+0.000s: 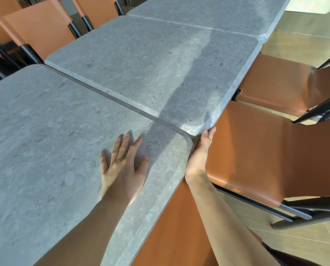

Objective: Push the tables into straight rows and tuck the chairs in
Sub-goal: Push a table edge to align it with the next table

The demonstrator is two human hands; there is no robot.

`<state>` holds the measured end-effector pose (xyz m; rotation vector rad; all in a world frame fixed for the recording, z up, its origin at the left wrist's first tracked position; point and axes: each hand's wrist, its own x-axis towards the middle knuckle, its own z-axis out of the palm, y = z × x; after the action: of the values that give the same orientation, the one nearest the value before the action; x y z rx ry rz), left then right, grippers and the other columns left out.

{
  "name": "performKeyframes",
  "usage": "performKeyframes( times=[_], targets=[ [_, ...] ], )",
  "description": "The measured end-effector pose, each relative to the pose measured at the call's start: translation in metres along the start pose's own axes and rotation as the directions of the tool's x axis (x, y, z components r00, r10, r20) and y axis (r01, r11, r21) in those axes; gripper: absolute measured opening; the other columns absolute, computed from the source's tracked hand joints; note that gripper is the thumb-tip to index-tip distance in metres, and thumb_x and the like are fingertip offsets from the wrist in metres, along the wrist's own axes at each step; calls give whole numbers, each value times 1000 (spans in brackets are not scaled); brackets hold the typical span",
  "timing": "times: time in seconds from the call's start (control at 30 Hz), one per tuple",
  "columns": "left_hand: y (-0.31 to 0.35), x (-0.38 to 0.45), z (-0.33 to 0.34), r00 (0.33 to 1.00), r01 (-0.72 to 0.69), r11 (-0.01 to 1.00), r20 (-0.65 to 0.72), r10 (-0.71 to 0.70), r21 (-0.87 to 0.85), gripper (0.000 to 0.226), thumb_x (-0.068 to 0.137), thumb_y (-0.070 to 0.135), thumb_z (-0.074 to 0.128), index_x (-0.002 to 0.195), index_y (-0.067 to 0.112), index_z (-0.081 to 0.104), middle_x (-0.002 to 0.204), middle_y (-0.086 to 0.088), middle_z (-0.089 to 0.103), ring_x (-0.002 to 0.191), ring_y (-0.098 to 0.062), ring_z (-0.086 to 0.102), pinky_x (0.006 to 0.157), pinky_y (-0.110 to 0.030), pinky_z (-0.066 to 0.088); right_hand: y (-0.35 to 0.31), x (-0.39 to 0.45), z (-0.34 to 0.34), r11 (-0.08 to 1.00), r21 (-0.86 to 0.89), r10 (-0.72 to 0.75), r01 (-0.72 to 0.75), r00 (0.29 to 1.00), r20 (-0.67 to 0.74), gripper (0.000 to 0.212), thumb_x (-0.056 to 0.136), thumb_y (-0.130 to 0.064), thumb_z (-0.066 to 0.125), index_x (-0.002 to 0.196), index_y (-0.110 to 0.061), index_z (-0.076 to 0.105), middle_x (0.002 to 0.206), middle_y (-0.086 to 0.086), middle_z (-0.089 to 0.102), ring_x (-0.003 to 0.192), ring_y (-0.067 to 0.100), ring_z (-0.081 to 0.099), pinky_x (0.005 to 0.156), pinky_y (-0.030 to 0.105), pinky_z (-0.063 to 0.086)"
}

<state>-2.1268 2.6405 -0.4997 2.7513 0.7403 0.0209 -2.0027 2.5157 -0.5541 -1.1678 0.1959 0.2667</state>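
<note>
The near table [45,150] lies just beside the middle table [150,73], corners not level. Your left hand [121,169] rests flat on it; your right hand [200,152] holds the middle table's corner, fingers hidden. Pushing unevenly could pinch them in the gap.

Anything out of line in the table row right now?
Yes. The middle table juts further toward the chair side than the near table, so their edges step at the corner where the right hand sits. The left hand lies flat on the near top.
</note>
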Motion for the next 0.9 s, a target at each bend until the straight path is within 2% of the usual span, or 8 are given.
performKeyframes(
  times=[0.2, 0.3, 0.37, 0.43, 0.5, 0.57, 0.7, 0.9],
  targets=[
    [-1, 1, 1, 1000, 7, 1000, 1, -7, -3, 60, 100, 54, 18, 159, 50, 7, 168, 18, -10, 151, 3, -21, 125, -46, -15, -8, -5, 1, 998, -57, 8, -9, 1000, -22, 85, 84, -71, 37, 157, -45, 3, 166, -24, 2, 153, 0, 4, 126, 46, 6],
    [-1, 1, 2, 1000, 9, 1000, 0, -9, -6, 60, 100, 55, 19, 159, 51, 7, 168, 18, -10, 151, 3, -21, 125, -46, -15, -21, -16, 3, 939, -332, -117, 90, 991, -61, 75, 102, -47, 39, 161, -27, -2, 168, -14, -8, 149, -5, -6, 127, 41, 1],
    [-1, 1, 2, 1000, 7, 1000, -5, -7, -4, 60, 100, 55, 18, 158, 51, 6, 168, 19, -10, 151, 3, -21, 125, -46, -15, -25, -22, 7, 745, -607, -354, 277, 935, -7, 82, 99, -28, 53, 161, -14, 1, 168, -5, -10, 149, -3, -7, 127, 41, -1],
    [-2, 0, 2, 1000, 2, 1000, -7, -2, 1, 61, 98, 57, 17, 158, 52, 6, 168, 19, -9, 152, 2, -20, 125, -46, -14, -22, -26, 17, 445, -727, -527, 523, 809, 259, 82, 91, -21, 59, 159, -6, 16, 169, 3, -1, 153, 4, -5, 127, 40, -2],
    [-2, 1, 2, 1000, 1, 1000, -3, -1, 11, 64, 96, 60, 16, 159, 51, 6, 168, 20, -9, 152, 2, -20, 125, -46, -14, -13, -27, 29, 194, -734, -513, 651, 705, 489, 70, 87, -25, 55, 153, -5, 36, 167, 8, 16, 155, 15, 9, 125, 38, 3],
    [-2, 2, 2, 1000, 12, 1000, 2, -12, 17, 65, 96, 61, 18, 159, 51, 6, 168, 20, -10, 152, 2, -19, 126, -46, -13, -8, -27, 36, 62, -756, -420, 651, 704, 572, 60, 89, -33, 48, 144, -8, 49, 162, 8, 31, 153, 20, 23, 124, 37, 7],
    [-2, 2, 3, 1000, 20, 1000, 6, -20, 11, 63, 95, 61, 15, 157, 54, 4, 168, 21, -11, 152, 3, -20, 126, -46, -12, -7, -23, 35, 1, -787, -345, 618, 739, 580, 59, 92, -36, 50, 144, -7, 50, 154, 9, 46, 148, 22, 34, 123, 39, 14],
    [-1, 1, 2, 1000, 30, 999, 4, -30, -19, 61, 98, 54, 22, 157, 55, 6, 168, 23, -9, 152, 3, -18, 126, -46, -12, -16, -24, 36, -57, -795, -232, 604, 767, 599, 62, 98, -40, 44, 153, -11, 38, 162, 5, 34, 152, 19, 22, 124, 37, 8]
  ],
)
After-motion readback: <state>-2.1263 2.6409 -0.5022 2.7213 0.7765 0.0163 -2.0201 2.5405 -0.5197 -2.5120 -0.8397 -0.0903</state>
